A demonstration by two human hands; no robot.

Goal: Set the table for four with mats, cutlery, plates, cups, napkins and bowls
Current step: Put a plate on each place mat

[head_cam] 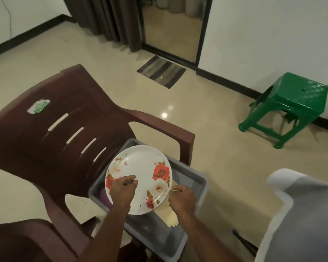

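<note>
**Desk:** Caption pls. What's in shot, and how far along is the table setting?

**Photog:** A person lifts a floral plate out of a grey tub that sits on the seat of a brown plastic chair. Left hand grips the plate's near-left rim, thumb curled over the top. Right hand has its fingers curled at the plate's near-right edge; looks to be pinching the rim, tho the contact is partly hidden. Plate is held tilted above the tub, not resting flat.

**Desk:** Progress?

**Photog:** Early or mid, I'd judge: they're fetching, not placing. No table in frame, so can't tell what's laid already. Plates at least aren't all out. Tub also shows something purple under the plate and pale flat sheets, poss. napkins or mats; can't say which.

**Desk:** Any readable text?

**Photog:** One sticker on the chair back, green letters reading "DELUX", first letter a bit blurred. Smaller line above it is illegible. Also in bkgd: green plastic stool and a striped doormat by the door.
</note>
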